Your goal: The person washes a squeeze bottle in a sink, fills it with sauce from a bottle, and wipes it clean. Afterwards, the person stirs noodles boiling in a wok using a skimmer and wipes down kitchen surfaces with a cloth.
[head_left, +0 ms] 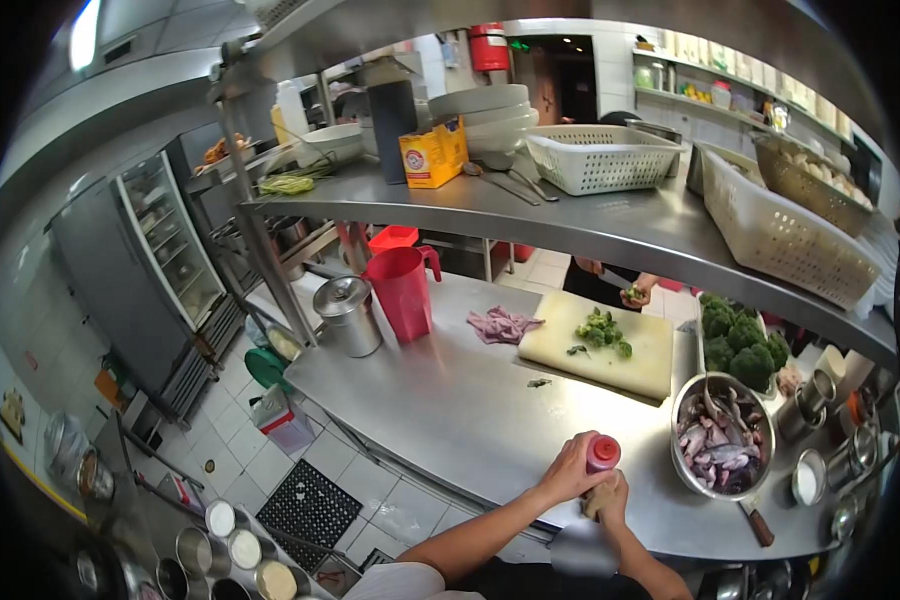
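Observation:
My left hand (567, 474) is closed around a squeeze bottle with a red top (603, 453), held over the front edge of the steel counter (420, 410). Right beside it, my right hand (616, 497) is closed on a small tan-brown item (598, 498), pressed close under the bottle; its kind is not clear. To the right of my hands stands a steel bowl (678, 465) of small dark fish (725, 445). A knife with a brown handle (759, 526) lies in front of the bowl.
Across the counter, another person's hand (642, 290) holds green pieces by a cutting board (640, 372) with chopped broccoli (600, 328). A pink cloth (503, 325), red pitcher (400, 295) and lidded steel canister (350, 320) stand left. A shelf (390, 200) with baskets crosses overhead.

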Demonstrator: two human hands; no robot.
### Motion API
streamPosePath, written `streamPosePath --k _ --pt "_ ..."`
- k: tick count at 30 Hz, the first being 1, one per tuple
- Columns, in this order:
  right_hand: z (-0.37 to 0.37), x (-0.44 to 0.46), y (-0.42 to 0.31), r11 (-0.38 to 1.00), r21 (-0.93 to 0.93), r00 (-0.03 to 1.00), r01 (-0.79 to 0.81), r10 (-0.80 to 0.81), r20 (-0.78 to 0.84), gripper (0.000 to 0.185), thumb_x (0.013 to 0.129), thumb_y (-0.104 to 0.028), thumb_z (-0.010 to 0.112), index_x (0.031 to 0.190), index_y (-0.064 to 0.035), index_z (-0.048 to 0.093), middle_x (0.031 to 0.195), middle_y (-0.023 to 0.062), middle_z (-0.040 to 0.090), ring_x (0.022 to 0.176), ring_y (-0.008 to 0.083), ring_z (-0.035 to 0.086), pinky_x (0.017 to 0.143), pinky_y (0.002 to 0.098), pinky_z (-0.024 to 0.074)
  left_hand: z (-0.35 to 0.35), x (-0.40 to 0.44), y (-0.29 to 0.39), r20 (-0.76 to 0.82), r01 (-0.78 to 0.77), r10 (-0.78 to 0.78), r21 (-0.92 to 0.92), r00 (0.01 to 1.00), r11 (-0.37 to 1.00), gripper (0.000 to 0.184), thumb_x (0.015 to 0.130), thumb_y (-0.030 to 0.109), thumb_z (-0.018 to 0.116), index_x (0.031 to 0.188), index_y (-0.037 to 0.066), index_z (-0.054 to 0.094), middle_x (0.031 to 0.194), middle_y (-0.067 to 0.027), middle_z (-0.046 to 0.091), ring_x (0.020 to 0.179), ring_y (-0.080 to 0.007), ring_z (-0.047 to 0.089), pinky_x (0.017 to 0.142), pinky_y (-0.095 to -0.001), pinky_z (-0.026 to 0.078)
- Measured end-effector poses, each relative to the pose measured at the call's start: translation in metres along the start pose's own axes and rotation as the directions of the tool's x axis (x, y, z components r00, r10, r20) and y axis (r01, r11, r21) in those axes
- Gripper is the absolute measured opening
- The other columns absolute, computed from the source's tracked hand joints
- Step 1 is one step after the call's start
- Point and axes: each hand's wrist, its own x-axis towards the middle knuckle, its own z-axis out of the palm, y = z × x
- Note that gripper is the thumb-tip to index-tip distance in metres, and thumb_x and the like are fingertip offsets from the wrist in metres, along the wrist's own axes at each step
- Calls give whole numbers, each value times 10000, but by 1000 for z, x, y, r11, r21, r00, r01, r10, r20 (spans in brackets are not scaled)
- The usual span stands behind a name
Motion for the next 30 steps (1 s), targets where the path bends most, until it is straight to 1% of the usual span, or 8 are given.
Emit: streamPosePath --k 4,9,12,16,18,20,24,30 --pt "12 8 -64 918 44 917 393 -388 -90 266 993 -150 453 1134 25 595 1037 102 647 966 191 628 867 311 491 9 -13 30 -219 136 -135 -10 966 991 735 824 368 741 1336 -17 381 1323 -296 418 1185 -421 490 1007 -443 415" --pt "10 9 13 963 -100 965 251 -257 -49 292 960 -112 457 1165 33 606 1130 140 647 1051 219 615 920 335 473 26 5 57 -321 319 -292 31 901 947 522 878 337 684 1217 -20 511 1215 -260 485 1082 -377 551 909 -402 469" --pt "5 10 -10 959 -23 958 283 -284 -42 314 938 -109 456 1173 33 609 1134 146 646 1072 224 605 947 341 461 7 16 42 -67 322 -318 69 946 944 442 877 285 673 1184 -2 535 1172 -231 508 1036 -352 567 896 -378 475" --pt "7 41 -69 900 135 892 415 -432 135 295 927 -104 472 1134 34 630 1090 116 666 1029 204 620 910 326 476 -6 16 10 109 30 -30 -1 994 1000 431 836 209 685 1170 7 503 1095 -201 495 989 -328 549 891 -384 468" --pt "-1 52 -35 964 134 932 231 -259 253 273 929 -108 480 1101 38 633 1030 105 676 963 196 627 877 315 482 -15 23 14 103 -148 128 225 986 963 478 817 208 719 1164 -5 468 1066 -196 485 958 -323 536 871 -399 464" --pt "-15 58 5 1000 4 920 2 -3 392 246 937 -122 489 1066 27 636 974 95 677 900 175 618 843 305 484 -19 21 19 108 -85 59 259 992 962 504 798 249 752 1101 -40 472 1044 -237 503 954 -389 532 851 -432 459" --pt "-3 52 -60 951 211 922 225 -278 271 225 943 -142 487 1016 5 641 915 68 675 857 142 597 807 307 490 -6 -3 56 -76 189 -175 264 982 946 541 824 234 743 1166 -54 437 1066 -234 504 983 -370 545 883 -409 455" --pt "-4 55 -19 998 -6 884 65 -55 464 238 934 -143 488 1015 6 653 915 71 685 849 157 616 784 315 502 9 -14 78 -202 309 -288 80 936 948 532 896 181 620 1313 -60 392 1231 -275 481 1131 -385 521 986 -405 420"
